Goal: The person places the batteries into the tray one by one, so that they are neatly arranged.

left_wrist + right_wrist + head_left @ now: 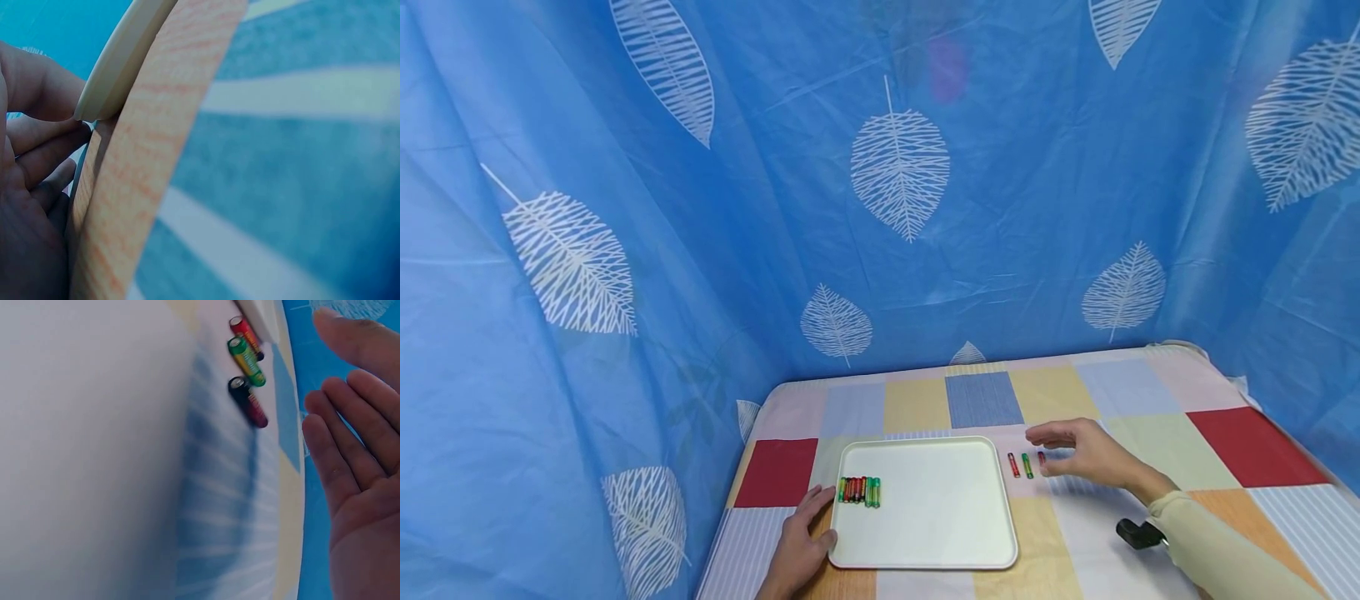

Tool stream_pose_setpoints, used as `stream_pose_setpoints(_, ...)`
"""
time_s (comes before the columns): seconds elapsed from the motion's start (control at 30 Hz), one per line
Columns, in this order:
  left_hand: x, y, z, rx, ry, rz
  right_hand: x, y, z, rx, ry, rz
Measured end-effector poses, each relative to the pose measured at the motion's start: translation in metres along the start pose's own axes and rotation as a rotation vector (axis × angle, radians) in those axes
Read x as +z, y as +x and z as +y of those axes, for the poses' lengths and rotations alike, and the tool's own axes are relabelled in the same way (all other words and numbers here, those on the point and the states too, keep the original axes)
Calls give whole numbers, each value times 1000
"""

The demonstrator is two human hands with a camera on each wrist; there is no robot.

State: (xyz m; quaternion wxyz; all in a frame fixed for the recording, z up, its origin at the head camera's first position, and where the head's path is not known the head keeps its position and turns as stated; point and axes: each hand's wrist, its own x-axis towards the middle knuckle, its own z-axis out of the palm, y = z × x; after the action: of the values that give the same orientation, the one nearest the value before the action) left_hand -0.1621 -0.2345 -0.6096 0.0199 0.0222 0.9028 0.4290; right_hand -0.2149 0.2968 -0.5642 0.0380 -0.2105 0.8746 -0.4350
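My left hand (803, 537) rests at the left edge of a white tray (940, 533). In the left wrist view its thumb (44, 87) touches the tray's rim (119, 69), and the other fingers lie relaxed beside it. Inside the tray, a row of several red and green batteries (859, 491) stands side by side near the left wall. My right hand (1093, 454) hovers with nothing in it, fingers extended, right of the tray. Below and beside it lie a red battery (247, 336), a green battery (246, 361) and a black-and-red battery (248, 403), spaced apart on the cloth.
A patchwork tablecloth (1067, 383) covers the table. Blue curtains with white leaf prints (760, 208) hang behind it and at both sides. A black object (1138, 533) sits by the right wrist, at the sleeve (1217, 542).
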Motion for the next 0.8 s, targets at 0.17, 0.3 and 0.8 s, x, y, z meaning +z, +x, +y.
stream_pose_setpoints(0.17, -1, 0, 0, 17, 4, 4, 1, -4, 7, -6, -41, 11)
stream_pose_setpoints(0.3, -1, 0, 0, 31, 0, 3, 3, -6, 12, 4, -49, 21)
stream_pose_setpoints(0.8, 0, 1, -2, 46, 0, 5, 12, -5, 22, 88, -115, 45)
